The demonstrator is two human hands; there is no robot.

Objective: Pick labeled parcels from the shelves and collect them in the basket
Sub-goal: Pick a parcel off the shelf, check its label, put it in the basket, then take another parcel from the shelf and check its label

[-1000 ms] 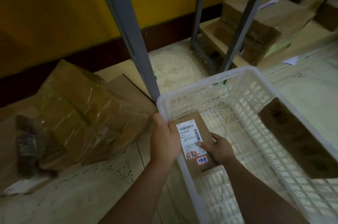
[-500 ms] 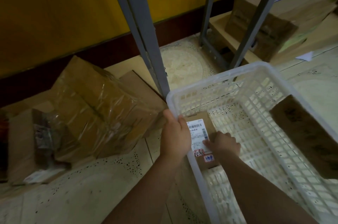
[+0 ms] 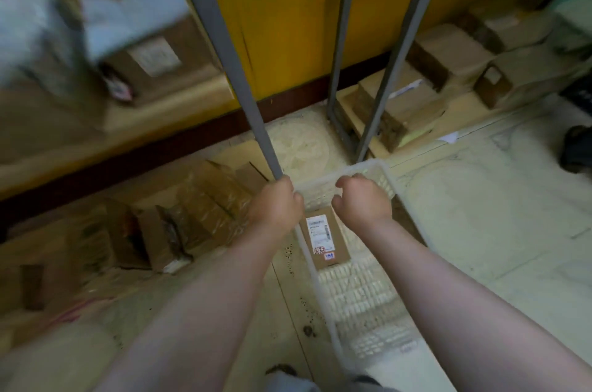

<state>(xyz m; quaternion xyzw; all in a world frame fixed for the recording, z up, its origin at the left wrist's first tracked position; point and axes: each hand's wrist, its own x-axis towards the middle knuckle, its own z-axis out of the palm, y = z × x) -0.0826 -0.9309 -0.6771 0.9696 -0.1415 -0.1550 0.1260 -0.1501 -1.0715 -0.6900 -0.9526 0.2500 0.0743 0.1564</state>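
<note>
**Parcel position: inside basket, hands raised above**

Parcel [image 3: 324, 237]: flat brown cardboard, lying on basket floor near left wall, white shipping label and small red stickers facing up. Touched by neither hand.

Basket [image 3: 358, 295]: white plastic lattice, standing on pale floor [image 3: 480, 215], just beside grey shelf upright [image 3: 224, 55].

Left hand [image 3: 276, 204]: above left rim of basket, fingers curled loosely inward, nothing pinched. Contact with rim or shelf upright: cannot tell.

Right hand [image 3: 362, 201]: over far end of basket, fingers curled into loose fist, holding nothing visible.

Surroundings: tape-wrapped cardboard boxes [image 3: 198, 209] on floor left of basket; further cardboard parcels [image 3: 400, 103] on low shelf board beyond basket; labeled box [image 3: 153, 61] on blurred shelf at upper left; yellow wall [image 3: 288, 7] behind.
</note>
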